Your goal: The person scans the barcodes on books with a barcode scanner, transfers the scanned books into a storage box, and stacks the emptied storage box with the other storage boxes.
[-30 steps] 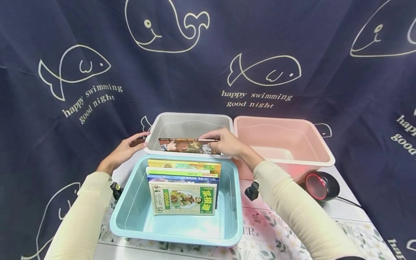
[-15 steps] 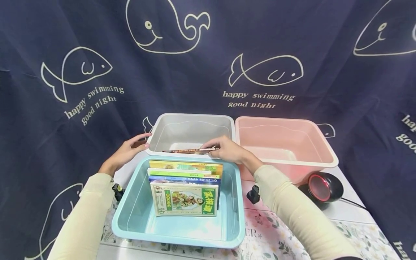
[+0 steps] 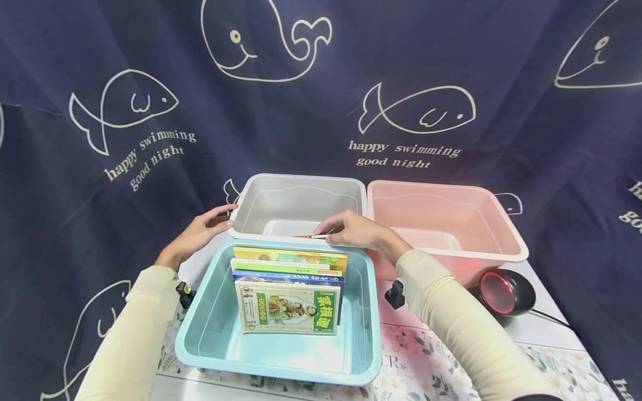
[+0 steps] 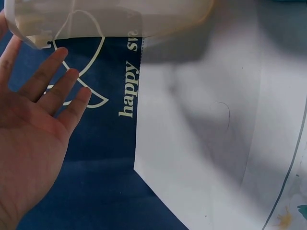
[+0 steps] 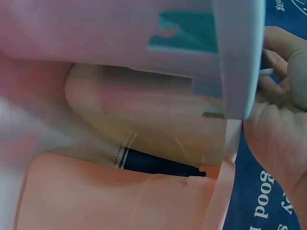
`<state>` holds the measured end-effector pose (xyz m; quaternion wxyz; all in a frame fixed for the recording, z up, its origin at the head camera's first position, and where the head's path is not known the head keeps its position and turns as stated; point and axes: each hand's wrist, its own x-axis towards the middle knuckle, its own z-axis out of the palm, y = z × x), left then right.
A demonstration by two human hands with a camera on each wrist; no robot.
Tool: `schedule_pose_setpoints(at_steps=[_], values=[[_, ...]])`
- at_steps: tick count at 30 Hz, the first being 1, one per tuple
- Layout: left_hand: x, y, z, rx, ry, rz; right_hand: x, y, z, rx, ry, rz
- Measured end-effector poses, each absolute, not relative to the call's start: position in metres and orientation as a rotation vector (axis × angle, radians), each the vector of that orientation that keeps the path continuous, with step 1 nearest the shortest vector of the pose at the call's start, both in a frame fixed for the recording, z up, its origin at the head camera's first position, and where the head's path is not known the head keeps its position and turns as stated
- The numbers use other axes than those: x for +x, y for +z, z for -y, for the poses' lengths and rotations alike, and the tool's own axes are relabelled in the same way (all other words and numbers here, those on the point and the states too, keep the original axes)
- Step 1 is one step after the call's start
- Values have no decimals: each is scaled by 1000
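Observation:
My right hand [image 3: 353,229] pinches the top edge of a book [image 3: 308,236] inside the grey tub [image 3: 296,201]. Only a thin strip of the book shows in the head view; the tub's near wall hides the rest. At that tub's left side, my left hand [image 3: 197,238] touches the rim with its fingertips. The left wrist view has this hand [image 4: 36,129] with fingers spread, at the tub's wall [image 4: 115,19]. In front stands a blue tub [image 3: 271,376] with several upright books, a cream-and-green one [image 3: 291,309] foremost.
A pink tub [image 3: 426,209] stands to the right of the grey one. Near its front right corner sits a round black device [image 3: 506,292] with a red glowing ring and a cable. A dark blue curtain [image 3: 311,133] with fish drawings hangs right behind the tubs.
The book has gone down into the grey tub and tipped towards its near wall, so its cover no longer shows. My right hand moved down with it; my left hand stayed at the rim.

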<state>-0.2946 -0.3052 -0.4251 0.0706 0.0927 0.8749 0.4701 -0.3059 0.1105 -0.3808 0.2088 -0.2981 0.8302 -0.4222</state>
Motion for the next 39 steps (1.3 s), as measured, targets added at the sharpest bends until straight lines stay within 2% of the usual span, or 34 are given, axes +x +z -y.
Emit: schedule_pose_setpoints(at_steps=[16,25,31,39], values=[[-295,-423,307,285,1414,-2636,-306,-379,-108,-835,-1214,-2248],[-295,-423,311,264,1397,-2644,-298,-364,-112,-887,-1262,-2304],[-294,-422,310,281,1413,-2643,-277,-347,-119,-961,-1346,-2333],[-295,-429,306,303,1445,-2615,-232,-333,-140,-1063,-1329,-2190]])
